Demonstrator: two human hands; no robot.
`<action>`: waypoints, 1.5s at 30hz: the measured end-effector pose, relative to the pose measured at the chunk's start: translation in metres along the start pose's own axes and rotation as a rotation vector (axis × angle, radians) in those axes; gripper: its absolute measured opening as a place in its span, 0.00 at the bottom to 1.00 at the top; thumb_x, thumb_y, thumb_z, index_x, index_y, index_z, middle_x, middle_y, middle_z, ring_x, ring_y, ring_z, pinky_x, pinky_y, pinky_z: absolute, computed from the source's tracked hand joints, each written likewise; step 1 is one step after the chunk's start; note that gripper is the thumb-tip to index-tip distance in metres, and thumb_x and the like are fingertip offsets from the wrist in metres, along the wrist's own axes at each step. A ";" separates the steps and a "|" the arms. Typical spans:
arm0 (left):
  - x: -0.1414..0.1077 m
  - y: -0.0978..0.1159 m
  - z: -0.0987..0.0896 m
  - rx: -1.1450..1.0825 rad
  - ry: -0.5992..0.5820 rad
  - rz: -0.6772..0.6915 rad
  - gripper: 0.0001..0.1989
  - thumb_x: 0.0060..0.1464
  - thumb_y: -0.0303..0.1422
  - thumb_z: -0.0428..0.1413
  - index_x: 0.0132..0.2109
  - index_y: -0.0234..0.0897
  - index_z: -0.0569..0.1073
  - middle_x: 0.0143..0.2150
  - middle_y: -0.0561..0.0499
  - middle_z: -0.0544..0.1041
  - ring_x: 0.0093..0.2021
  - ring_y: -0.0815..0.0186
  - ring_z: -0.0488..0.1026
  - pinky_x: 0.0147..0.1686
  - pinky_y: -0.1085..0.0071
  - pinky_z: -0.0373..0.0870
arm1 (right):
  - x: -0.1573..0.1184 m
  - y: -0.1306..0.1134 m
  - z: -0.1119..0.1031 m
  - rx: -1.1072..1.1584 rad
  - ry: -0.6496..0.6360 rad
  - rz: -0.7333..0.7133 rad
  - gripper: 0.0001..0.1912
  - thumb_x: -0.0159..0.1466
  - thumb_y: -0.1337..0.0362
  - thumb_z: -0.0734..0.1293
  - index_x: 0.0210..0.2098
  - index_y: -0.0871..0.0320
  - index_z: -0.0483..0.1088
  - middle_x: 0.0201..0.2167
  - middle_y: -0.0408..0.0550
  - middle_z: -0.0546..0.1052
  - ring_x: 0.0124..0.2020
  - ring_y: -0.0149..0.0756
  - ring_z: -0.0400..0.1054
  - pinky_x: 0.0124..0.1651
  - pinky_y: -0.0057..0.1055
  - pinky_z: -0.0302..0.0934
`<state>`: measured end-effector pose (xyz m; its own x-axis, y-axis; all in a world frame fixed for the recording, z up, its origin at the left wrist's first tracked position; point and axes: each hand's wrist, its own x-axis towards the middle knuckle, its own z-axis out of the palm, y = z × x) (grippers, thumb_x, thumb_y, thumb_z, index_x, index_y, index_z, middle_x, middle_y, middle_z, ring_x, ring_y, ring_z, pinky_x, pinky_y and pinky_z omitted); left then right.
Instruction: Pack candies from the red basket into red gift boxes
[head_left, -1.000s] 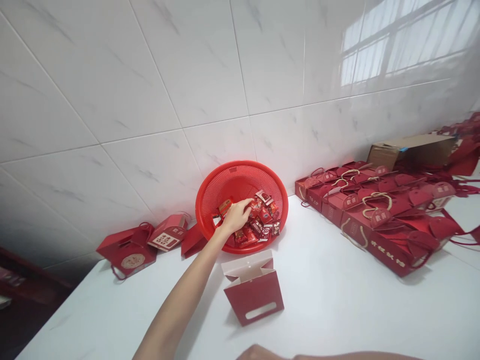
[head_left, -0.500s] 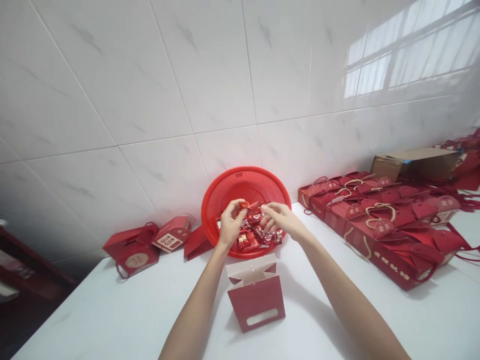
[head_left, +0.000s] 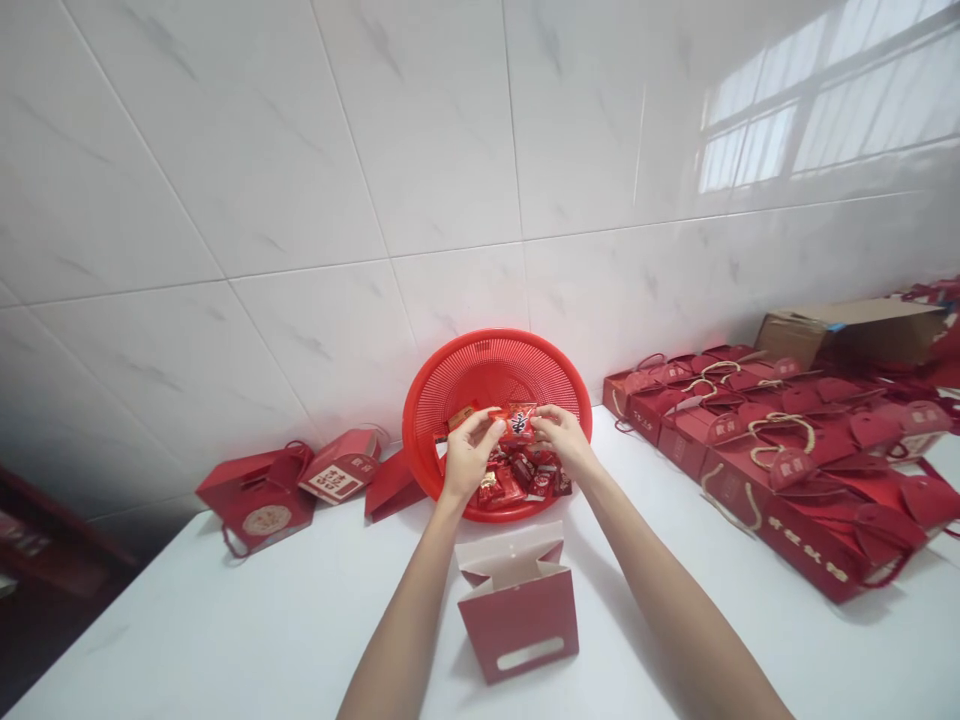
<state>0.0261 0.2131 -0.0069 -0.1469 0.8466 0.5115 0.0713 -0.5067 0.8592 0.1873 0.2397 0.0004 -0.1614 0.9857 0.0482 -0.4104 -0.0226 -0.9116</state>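
Observation:
Between my two hands is a red candy packet (head_left: 518, 424) with dark and white print. My left hand (head_left: 471, 450) pinches its left end, and my right hand (head_left: 564, 438) grips the right end. Both hands are over a red plastic basket (head_left: 491, 345) that leans towards the wall. Several wrapped candies (head_left: 517, 478) in red, gold and dark wrappers lie in the basket below my fingers. Nearer to me, between my forearms, a red paper box (head_left: 520, 620) stands upright with its top flaps open and a slot-shaped window low on its front.
Rows of closed red gift boxes (head_left: 780, 535) with cord handles fill the right side of the white table (head_left: 300, 620). A cardboard carton (head_left: 795, 338) is behind them. Several red boxes (head_left: 259, 510) sit at the left by the tiled wall (head_left: 315, 330).
My right hand has closed on the packet's right end, where its fingers were looser before. The packet now faces me, held flat between both hands. The view has shifted slightly.

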 end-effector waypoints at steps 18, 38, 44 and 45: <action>0.011 0.003 -0.043 0.219 0.051 -0.062 0.26 0.51 0.43 0.62 0.54 0.34 0.74 0.31 0.51 0.81 0.32 0.64 0.79 0.37 0.70 0.76 | 0.003 -0.016 -0.009 0.190 -0.054 0.175 0.06 0.56 0.64 0.71 0.29 0.55 0.68 0.23 0.42 0.77 0.25 0.32 0.74 0.30 0.27 0.70; 0.017 -0.018 -0.052 0.497 0.117 0.003 0.16 0.59 0.31 0.56 0.53 0.39 0.76 0.50 0.44 0.82 0.51 0.56 0.79 0.55 0.57 0.73 | -0.002 -0.036 -0.014 0.229 -0.107 0.099 0.07 0.54 0.67 0.71 0.30 0.55 0.69 0.27 0.42 0.78 0.29 0.32 0.74 0.32 0.28 0.71; 0.017 -0.019 -0.050 0.548 0.102 0.011 0.22 0.55 0.24 0.55 0.57 0.39 0.75 0.54 0.43 0.80 0.55 0.56 0.77 0.60 0.55 0.70 | -0.010 -0.042 -0.009 0.224 -0.130 0.011 0.12 0.47 0.67 0.78 0.29 0.56 0.74 0.30 0.41 0.79 0.32 0.32 0.75 0.38 0.29 0.72; 0.017 -0.017 -0.050 0.545 0.106 0.017 0.23 0.54 0.23 0.55 0.57 0.39 0.75 0.56 0.42 0.79 0.55 0.56 0.77 0.59 0.55 0.71 | -0.012 -0.043 -0.008 0.221 -0.137 -0.001 0.13 0.46 0.67 0.79 0.28 0.56 0.74 0.29 0.41 0.79 0.32 0.32 0.75 0.38 0.30 0.72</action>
<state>-0.0270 0.2280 -0.0139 -0.2380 0.8039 0.5450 0.5704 -0.3385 0.7484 0.2141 0.2297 0.0363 -0.2747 0.9543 0.1176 -0.5948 -0.0725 -0.8006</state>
